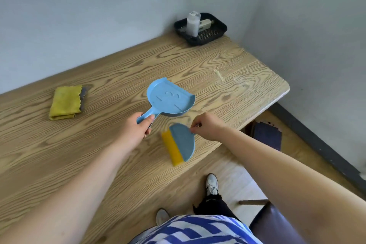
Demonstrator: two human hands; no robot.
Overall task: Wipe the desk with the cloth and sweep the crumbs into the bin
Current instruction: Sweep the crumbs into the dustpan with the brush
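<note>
The left hand point(138, 128) grips the blue dustpan point(170, 100) handle, pan raised (tilted) above the desk point(59, 154); the right hand point(207, 126), fingers curled, seemingly pinches the brush point(181, 143) edge.

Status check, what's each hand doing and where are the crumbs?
Left hand grips dustpan handle, pan lifted. Right hand pinches brush edge on desk. Crumbs beyond the pan, unswept. Cloth folded, left side.

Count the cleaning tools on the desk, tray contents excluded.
3. A blue dustpan mid-desk, its handle held by the left hand; a blue-and-yellow brush near the front edge, touched by the right hand; a folded yellow cloth lying far left. None look hidden.
</note>
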